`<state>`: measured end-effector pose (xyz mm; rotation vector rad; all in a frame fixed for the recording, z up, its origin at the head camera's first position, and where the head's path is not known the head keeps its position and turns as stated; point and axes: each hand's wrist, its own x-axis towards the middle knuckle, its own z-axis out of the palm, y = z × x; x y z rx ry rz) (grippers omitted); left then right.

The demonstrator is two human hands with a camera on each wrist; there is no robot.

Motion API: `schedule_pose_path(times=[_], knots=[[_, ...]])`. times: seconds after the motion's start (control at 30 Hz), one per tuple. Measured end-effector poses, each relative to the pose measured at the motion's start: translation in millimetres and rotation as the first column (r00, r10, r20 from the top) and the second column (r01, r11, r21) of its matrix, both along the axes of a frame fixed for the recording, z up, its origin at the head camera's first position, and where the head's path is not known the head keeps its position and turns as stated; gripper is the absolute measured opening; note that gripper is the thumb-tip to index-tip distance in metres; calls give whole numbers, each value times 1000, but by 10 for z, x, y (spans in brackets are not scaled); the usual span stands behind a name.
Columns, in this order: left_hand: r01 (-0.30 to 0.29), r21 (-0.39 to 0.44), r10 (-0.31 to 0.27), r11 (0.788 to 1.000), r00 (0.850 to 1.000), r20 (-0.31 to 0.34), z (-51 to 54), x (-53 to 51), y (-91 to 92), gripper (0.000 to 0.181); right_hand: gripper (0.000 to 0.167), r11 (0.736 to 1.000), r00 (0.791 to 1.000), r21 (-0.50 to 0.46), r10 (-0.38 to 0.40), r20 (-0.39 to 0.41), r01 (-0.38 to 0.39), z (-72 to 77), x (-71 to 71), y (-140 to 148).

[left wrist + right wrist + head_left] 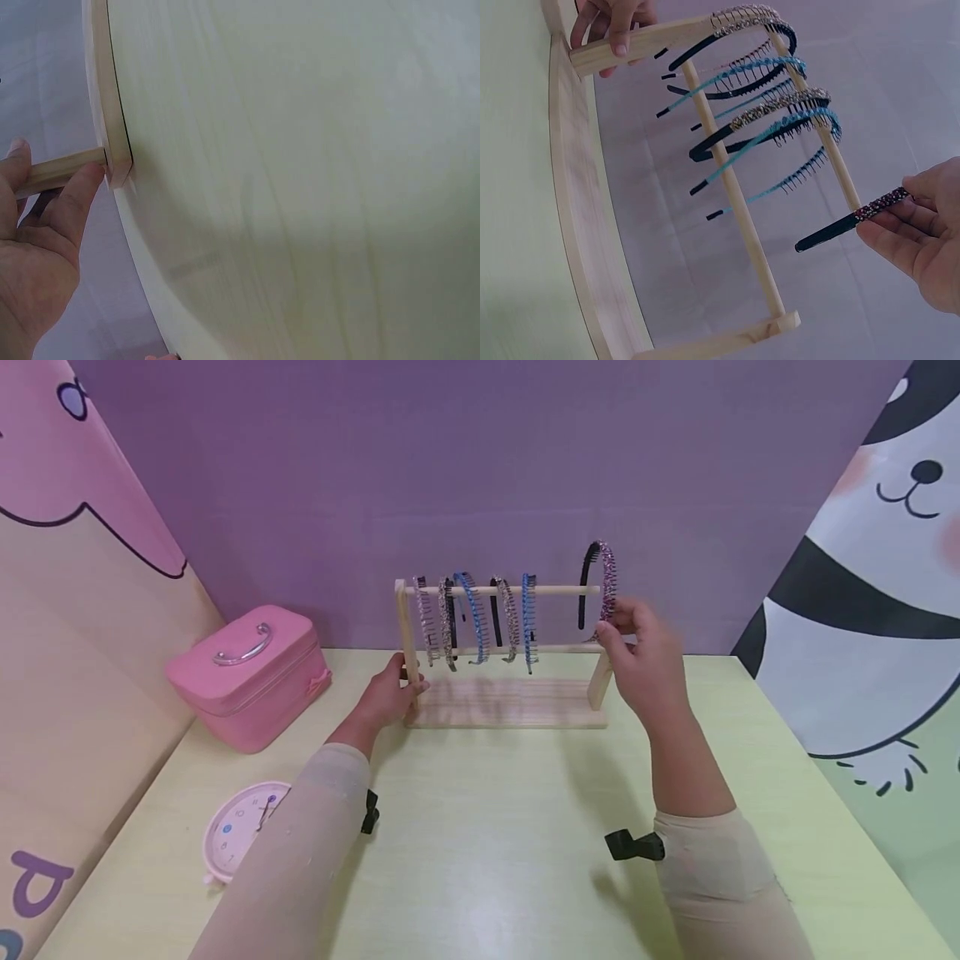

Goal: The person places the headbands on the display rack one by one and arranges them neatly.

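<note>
A wooden rack (510, 717) stands toward the back of the table, with two horizontal rods between its end posts. Several headbands hang over the upper rod, among them a blue headband (474, 617) and a silvery glittery headband (510, 618). My left hand (390, 692) grips the rack's left post (64, 169) low down. At the rack's right end my right hand (647, 653) pinches a purple-pink glittery headband (609, 578) by one side. That headband, also seen in the right wrist view (855, 220), straddles the upper rod's free end, its top arched above the rod.
A pink case (243, 672) with a silver handle stands at the back left. A round pink clock (234, 831) lies at the front left, partly covered by my left sleeve. Behind the rack rises a purple backdrop (480, 468). Printed panels flank the table on both sides.
</note>
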<state>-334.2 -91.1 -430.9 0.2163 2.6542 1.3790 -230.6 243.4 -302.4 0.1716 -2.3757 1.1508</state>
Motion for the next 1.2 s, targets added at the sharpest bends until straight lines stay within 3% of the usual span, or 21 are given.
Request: schedule_pose_path(times=[0.43,0.77,1.2], knots=[[3,3,-3,1000,1000,6,-45,-38,-20,44,37,997,993,22,66,97,-68,-176,-109,-234],[1,3,-1,1000,1000,-6,-17,-31,-15,39,39,998,987,35,54,150,-60,-299,-160,-248],[4,-13,-4,1000,1000,-7,-38,-36,-20,40,44,995,987,84,37,158,-50,-327,-162,-226]])
